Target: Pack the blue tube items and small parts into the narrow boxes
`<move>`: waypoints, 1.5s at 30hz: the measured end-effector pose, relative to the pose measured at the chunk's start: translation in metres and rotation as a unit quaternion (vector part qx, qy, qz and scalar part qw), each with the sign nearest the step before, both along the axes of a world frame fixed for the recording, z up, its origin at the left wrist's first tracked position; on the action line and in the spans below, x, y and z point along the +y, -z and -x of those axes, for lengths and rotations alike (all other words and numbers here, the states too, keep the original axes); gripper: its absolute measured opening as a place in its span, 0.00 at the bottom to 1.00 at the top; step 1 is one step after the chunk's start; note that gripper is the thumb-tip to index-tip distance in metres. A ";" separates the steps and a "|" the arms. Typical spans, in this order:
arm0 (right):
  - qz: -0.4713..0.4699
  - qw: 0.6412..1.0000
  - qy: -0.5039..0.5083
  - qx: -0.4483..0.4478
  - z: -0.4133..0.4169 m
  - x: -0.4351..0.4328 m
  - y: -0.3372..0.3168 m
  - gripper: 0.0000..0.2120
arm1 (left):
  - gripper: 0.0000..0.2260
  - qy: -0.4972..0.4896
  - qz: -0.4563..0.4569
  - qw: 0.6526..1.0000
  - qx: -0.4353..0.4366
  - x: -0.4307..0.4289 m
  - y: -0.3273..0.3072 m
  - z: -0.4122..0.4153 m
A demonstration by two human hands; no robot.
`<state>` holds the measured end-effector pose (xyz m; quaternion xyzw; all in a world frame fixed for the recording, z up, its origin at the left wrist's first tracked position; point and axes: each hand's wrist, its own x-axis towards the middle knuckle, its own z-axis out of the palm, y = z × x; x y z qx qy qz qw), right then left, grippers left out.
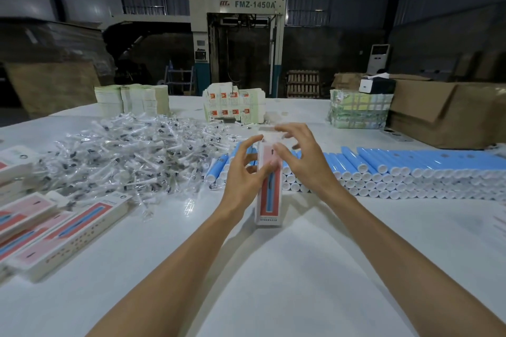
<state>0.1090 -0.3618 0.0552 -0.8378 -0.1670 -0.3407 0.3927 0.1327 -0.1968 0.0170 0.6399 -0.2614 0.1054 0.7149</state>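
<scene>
A narrow pink-and-white box (269, 201) stands upright on the white table (273, 268) in the centre. My left hand (242, 169) grips its upper left side. My right hand (299, 153) rests on the box's upper right, with fingers spread over the white top flap (269, 135). Behind lies a long stack of blue tubes with white caps (397, 172). A heap of small parts in clear plastic bags (131, 156) spreads to the left. What is inside the box is hidden.
Several packed narrow boxes (54, 227) lie at the left edge. Stacks of flat box blanks (235, 105) and paper piles (131, 101) stand at the back. A wrapped bundle (358, 112) and brown cartons (443, 112) sit at the right. A large machine (238, 44) stands behind the table.
</scene>
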 end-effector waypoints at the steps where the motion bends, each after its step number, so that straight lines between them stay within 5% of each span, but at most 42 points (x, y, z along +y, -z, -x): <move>1: -0.045 0.999 -0.012 0.004 0.000 -0.001 0.005 0.17 | 0.22 0.003 0.004 1.000 0.001 0.000 0.000 0.001; 6: -0.151 0.981 -0.112 0.055 0.000 -0.003 0.020 0.16 | 0.21 0.009 0.013 1.000 0.017 -0.003 -0.001 0.001; 17: -0.138 0.974 -0.112 0.139 0.004 -0.022 0.013 0.06 | 0.19 0.039 -0.064 0.997 0.028 0.010 -0.005 -0.007; 20: -0.146 0.973 -0.121 0.134 0.009 -0.022 0.008 0.08 | 0.19 0.043 -0.070 0.996 0.023 0.011 -0.005 -0.005; 25: -0.303 0.938 -0.071 0.149 0.011 -0.017 -0.009 0.19 | 0.18 0.079 -0.084 0.993 0.011 0.008 -0.010 -0.001; 45: -0.288 0.917 -0.142 0.236 0.017 -0.032 -0.013 0.07 | 0.22 0.120 -0.073 0.990 0.007 0.007 -0.007 0.006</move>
